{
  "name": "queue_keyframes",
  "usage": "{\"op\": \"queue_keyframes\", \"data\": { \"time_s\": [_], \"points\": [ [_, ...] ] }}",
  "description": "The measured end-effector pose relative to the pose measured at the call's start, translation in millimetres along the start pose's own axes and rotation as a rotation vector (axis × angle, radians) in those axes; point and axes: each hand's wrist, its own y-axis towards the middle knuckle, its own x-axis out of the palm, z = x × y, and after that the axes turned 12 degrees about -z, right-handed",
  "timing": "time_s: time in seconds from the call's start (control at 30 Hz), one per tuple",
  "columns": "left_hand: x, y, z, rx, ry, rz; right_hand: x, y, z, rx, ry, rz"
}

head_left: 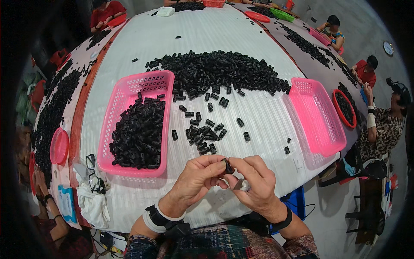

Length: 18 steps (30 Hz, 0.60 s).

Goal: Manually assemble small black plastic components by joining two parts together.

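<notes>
One black piece point(229, 167) clamped between left-hand fingers point(212, 169) and right-hand fingers point(248, 168), its long axis seemingly running far left to near right.

Small parts point(220, 71) are black; the left basket point(168, 108) and right basket point(317, 116) bright pink; the tabletop point(267, 125) white, finely striped; the shirt point(233, 245) dark, multicoloured, patterned.

The black pieces point(224, 71) and pink basket point(317, 116) look glossy plastic.

head fisheye view | worn above near edge of the table point(224, 34) | faces down and forward, toward its far edge | close over left hand point(189, 179) and right hand point(261, 181)
</notes>
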Motion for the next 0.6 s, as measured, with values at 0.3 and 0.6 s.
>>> {"op": "queue_keyframes", "data": {
  "time_s": [0.3, 0.6],
  "points": [
    [-2.8, -4.8, -6.9, 0.03, -0.05, -0.075, 1.2, -4.7, -1.8, -0.188, -0.081, 0.059],
    [-1.6, -4.0, -8.2, 0.048, -0.076, -0.1, 5.3, -10.0, 2.1, -0.278, -0.207, 0.133]
  ]
}}
